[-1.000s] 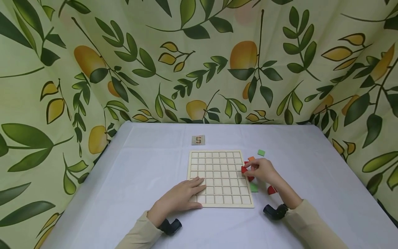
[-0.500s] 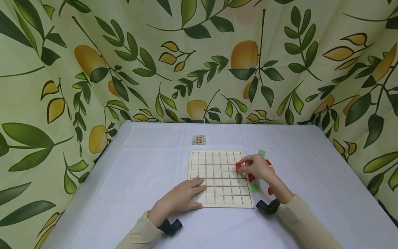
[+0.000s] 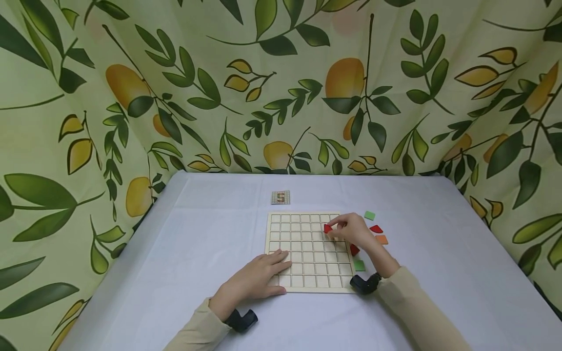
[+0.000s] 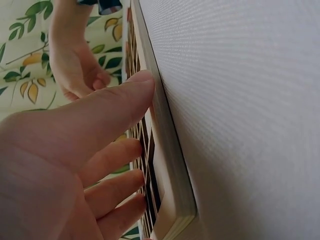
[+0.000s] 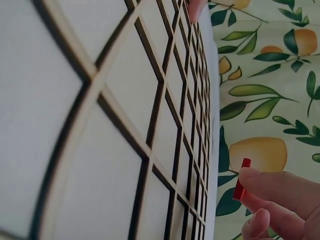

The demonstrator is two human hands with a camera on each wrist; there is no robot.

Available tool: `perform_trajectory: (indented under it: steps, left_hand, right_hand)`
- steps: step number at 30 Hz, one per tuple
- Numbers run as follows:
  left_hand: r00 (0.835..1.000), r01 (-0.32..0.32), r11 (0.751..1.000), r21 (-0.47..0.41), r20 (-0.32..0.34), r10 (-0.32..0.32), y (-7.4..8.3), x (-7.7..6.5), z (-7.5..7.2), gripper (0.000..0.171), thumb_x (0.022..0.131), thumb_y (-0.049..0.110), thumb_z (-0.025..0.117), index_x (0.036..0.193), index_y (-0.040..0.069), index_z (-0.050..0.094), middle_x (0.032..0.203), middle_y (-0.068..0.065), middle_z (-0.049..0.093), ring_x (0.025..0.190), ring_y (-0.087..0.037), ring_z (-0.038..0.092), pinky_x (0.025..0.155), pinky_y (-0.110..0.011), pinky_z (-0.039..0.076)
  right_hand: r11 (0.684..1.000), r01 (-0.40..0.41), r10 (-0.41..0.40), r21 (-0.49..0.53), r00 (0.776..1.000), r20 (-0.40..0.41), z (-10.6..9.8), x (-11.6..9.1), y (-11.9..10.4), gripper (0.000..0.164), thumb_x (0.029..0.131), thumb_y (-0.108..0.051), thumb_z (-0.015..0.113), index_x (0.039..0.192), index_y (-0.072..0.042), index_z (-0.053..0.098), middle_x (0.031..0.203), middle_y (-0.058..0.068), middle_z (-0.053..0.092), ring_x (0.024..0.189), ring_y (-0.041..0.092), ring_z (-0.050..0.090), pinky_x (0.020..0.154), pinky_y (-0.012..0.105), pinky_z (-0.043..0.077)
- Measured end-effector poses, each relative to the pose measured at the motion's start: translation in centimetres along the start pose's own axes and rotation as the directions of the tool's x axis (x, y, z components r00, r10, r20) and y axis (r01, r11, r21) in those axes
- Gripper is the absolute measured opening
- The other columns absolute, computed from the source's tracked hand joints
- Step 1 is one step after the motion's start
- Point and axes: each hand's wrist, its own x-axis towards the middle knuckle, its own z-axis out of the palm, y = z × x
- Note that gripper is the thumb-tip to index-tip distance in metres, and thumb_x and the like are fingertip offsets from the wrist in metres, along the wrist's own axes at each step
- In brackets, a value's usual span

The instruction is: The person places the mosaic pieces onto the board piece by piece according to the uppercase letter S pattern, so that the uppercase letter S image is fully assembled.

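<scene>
A wooden grid board of square cells lies flat on the table. My left hand rests on its front left part, fingers stretched over the cells. In the left wrist view the thumb lies along the board's edge. Above the upper right cells, my right hand pinches a red tile between thumb and fingertips. The right wrist view shows this red tile edge-on, held apart from the board.
Right of the board lie a green tile, a red tile, an orange tile, another red tile and a second green tile. A small patterned card sits behind the board. A leaf-print curtain hangs behind.
My right hand has moved left from the loose tiles to above the board, carrying the red tile. More of the tiles at the right now show. The left hand has stayed still.
</scene>
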Motion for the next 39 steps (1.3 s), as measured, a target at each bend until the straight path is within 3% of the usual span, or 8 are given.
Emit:
perform_trajectory:
  steps: [12,20,39]
  left_hand:
    - [1.000,0.009,1.000,0.002,0.002,-0.009,0.0,-0.1,0.0,0.063,0.094,0.039,0.070,0.147,0.010,0.052,0.159,-0.011,0.042,0.148,-0.029,0.038,0.117,-0.047,0.038]
    - [1.000,0.007,1.000,0.019,-0.003,-0.007,0.0,0.0,0.2,0.063,0.094,0.040,0.070,0.147,0.011,0.053,0.159,-0.010,0.042,0.148,-0.028,0.038,0.116,-0.047,0.039]
    - [1.000,0.001,1.000,0.026,-0.004,-0.001,0.0,-0.1,0.0,0.063,0.094,0.042,0.069,0.147,0.012,0.053,0.159,-0.010,0.043,0.147,-0.028,0.040,0.116,-0.047,0.039]
  right_hand:
    - [0.998,-0.067,0.067,-0.009,0.998,0.010,1.1,1.7,-0.2,0.023,0.084,-0.008,0.079,0.104,0.003,0.076,0.073,0.003,0.054,0.066,0.016,0.045,0.053,0.025,0.036]
    - [0.999,-0.008,0.009,-0.047,1.000,0.022,1.7,2.7,-0.1,0.022,0.083,-0.007,0.080,0.103,0.003,0.077,0.073,0.004,0.056,0.067,0.016,0.043,0.057,0.026,0.035]
    - [0.998,-0.001,0.003,-0.068,0.999,0.034,2.4,3.3,-0.7,0.021,0.082,-0.006,0.081,0.100,0.003,0.077,0.076,0.008,0.059,0.068,0.017,0.043,0.056,0.025,0.035]
